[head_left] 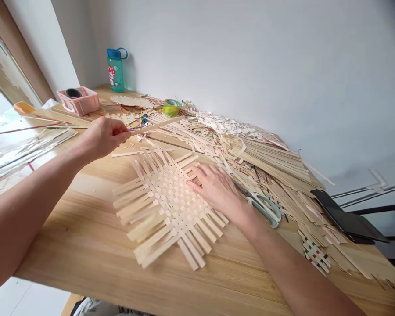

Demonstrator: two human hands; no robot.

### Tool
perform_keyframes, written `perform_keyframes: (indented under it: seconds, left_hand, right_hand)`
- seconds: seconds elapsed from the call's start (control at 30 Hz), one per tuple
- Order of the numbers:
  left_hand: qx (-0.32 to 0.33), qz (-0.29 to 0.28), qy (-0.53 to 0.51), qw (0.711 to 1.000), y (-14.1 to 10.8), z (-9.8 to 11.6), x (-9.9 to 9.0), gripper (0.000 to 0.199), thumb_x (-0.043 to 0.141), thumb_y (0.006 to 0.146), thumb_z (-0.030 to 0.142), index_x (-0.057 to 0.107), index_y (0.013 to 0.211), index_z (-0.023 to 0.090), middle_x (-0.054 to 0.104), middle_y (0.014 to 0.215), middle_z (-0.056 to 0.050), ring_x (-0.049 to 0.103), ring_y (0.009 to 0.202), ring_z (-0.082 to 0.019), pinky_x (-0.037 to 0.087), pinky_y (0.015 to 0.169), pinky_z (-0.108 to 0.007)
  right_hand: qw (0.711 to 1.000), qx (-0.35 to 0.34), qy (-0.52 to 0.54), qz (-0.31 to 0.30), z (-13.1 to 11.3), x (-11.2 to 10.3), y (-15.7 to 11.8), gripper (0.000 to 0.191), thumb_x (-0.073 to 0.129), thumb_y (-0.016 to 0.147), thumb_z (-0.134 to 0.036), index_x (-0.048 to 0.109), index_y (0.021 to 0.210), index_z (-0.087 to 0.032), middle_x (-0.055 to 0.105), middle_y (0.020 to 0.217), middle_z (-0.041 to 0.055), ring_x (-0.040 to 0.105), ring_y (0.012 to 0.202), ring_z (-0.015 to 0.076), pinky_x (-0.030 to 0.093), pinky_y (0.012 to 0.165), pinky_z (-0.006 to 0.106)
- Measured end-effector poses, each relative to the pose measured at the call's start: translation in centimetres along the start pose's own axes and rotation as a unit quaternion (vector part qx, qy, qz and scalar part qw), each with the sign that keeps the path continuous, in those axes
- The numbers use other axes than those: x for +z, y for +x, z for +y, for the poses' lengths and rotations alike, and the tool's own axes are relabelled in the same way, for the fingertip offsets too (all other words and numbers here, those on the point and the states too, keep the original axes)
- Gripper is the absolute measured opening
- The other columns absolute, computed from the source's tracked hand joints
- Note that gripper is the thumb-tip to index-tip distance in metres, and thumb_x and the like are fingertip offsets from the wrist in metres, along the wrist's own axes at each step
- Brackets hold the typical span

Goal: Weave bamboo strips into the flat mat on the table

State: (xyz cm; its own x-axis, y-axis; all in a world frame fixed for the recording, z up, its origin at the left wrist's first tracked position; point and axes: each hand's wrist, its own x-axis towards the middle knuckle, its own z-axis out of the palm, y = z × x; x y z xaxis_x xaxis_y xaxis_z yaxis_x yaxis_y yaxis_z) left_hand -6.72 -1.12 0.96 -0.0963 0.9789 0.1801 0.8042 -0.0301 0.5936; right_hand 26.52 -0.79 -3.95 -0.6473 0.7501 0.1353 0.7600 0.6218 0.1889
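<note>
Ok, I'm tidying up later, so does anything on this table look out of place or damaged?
Mainly clutter: pale scraps lie heaped messily along the wall, and the scissors lie beside scattered strips. The woven mat under the right hand shows no obvious damage.

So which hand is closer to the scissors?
The right hand: it rests on the woven mat, just left of the scissors. The left hand is farther away, beyond the mat's left side, holding a flat strip.
</note>
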Motion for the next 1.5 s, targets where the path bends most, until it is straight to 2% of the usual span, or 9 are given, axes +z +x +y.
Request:
perform_keyframes:
  seconds: [0.13, 0.27, 0.37, 0.5, 0.6, 0.8, 0.97, 1.3, 1.5]
  left_hand:
    - [-0.003, 0.012, 0.032, 0.999, 0.2, -0.3, -0.3, 0.033, 0.060, 0.084, 0.044, 0.070, 0.085, 0.013, 0.062, 0.064, -0.002, 0.052, 0.059, -0.014, 0.033, 0.053, -0.025]
    - [0.019, -0.039, 0.020, 0.999, -0.2, 0.3, 0.0, 0.029, 0.057, 0.085, 0.039, 0.069, 0.090, 0.013, 0.063, 0.066, -0.002, 0.052, 0.060, -0.013, 0.035, 0.055, -0.024]
    - [0.054, -0.098, 0.015, 0.994, -0.7, 1.2, 0.3, 0.028, 0.055, 0.086, 0.037, 0.069, 0.096, 0.014, 0.063, 0.066, 0.000, 0.051, 0.058, -0.012, 0.036, 0.056, -0.024]
    - [0.092, -0.178, 0.011, 0.980, -1.0, 1.7, 0.5, 0.026, 0.054, 0.084, 0.037, 0.068, 0.088, 0.015, 0.061, 0.069, -0.001, 0.053, 0.064, -0.013, 0.038, 0.059, -0.023]
    - [0.079, -0.267, 0.017, 0.960, -0.9, 1.4, 0.2, 0.025, 0.054, 0.083, 0.038, 0.066, 0.085, 0.016, 0.061, 0.070, 0.000, 0.054, 0.066, -0.014, 0.038, 0.059, -0.022]
    - [0.045, -0.377, 0.030, 0.924, -0.3, -0.1, -0.1, 0.025, 0.057, 0.079, 0.040, 0.067, 0.081, 0.017, 0.062, 0.070, 0.000, 0.052, 0.067, -0.014, 0.039, 0.061, -0.021]
    - [0.028, -0.387, 0.005, 0.922, 0.0, -0.7, 0.3, 0.027, 0.062, 0.077, 0.044, 0.067, 0.080, 0.018, 0.063, 0.072, 0.000, 0.052, 0.070, -0.015, 0.039, 0.062, -0.020]
    - [0.103, -0.326, -0.027, 0.939, -0.6, 0.7, 1.0, 0.026, 0.054, 0.090, 0.041, 0.066, 0.086, 0.018, 0.069, 0.076, -0.001, 0.058, 0.068, -0.013, 0.039, 0.064, -0.022]
    - [0.081, -0.288, -0.076, 0.951, -2.0, 2.1, 3.0, 0.041, 0.045, 0.095, 0.051, 0.066, 0.087, 0.017, 0.068, 0.076, -0.004, 0.060, 0.071, -0.016, 0.044, 0.067, -0.027]
  right_hand:
    - [0.998, 0.048, -0.022, -0.038, -0.7, -1.9, -0.4, 0.036, 0.048, 0.100, -0.047, 0.069, 0.101, -0.017, 0.073, 0.088, 0.0138, 0.067, 0.074, 0.0270, 0.039, 0.063, 0.035]
    - [0.992, 0.104, -0.022, -0.062, -0.9, -3.6, -1.0, 0.042, 0.046, 0.100, -0.050, 0.070, 0.097, -0.016, 0.071, 0.075, 0.0138, 0.065, 0.064, 0.0265, 0.031, 0.055, 0.033]
    - [0.995, 0.097, -0.030, -0.011, -0.6, -3.8, -1.1, 0.036, 0.053, 0.098, -0.047, 0.069, 0.096, -0.014, 0.071, 0.088, 0.0162, 0.066, 0.080, 0.0306, 0.041, 0.064, 0.037]
    - [0.997, -0.012, 0.057, 0.051, -0.4, -1.9, -0.6, 0.039, 0.057, 0.097, -0.045, 0.062, 0.121, -0.016, 0.064, 0.124, 0.0145, 0.058, 0.113, 0.0305, 0.046, 0.090, 0.041]
    - [0.997, -0.022, 0.069, 0.000, -0.3, -0.8, -0.4, 0.047, 0.056, 0.095, -0.053, 0.058, 0.126, -0.016, 0.063, 0.124, 0.0139, 0.061, 0.107, 0.0298, 0.046, 0.090, 0.042]
    - [0.982, 0.049, 0.109, -0.147, 1.0, -2.5, -0.8, 0.044, 0.057, 0.091, -0.062, 0.065, 0.081, -0.020, 0.064, 0.068, 0.0039, 0.055, 0.059, 0.0184, 0.035, 0.060, 0.031]
    - [0.957, 0.122, 0.245, -0.097, 1.7, -2.8, -0.4, 0.033, 0.059, 0.092, -0.049, 0.065, 0.077, -0.020, 0.068, 0.075, 0.0018, 0.055, 0.063, 0.0139, 0.033, 0.060, 0.028]
    - [0.848, 0.058, 0.517, -0.098, 3.6, -1.1, 0.4, 0.038, 0.058, 0.090, -0.050, 0.073, 0.087, -0.016, 0.067, 0.077, 0.0026, 0.059, 0.070, 0.0136, 0.046, 0.067, 0.027]
    - [0.887, 0.022, 0.442, 0.131, 1.5, -0.6, 0.5, 0.024, 0.057, 0.095, -0.032, 0.077, 0.100, -0.021, 0.074, 0.093, 0.0057, 0.066, 0.083, 0.0174, 0.052, 0.078, 0.033]
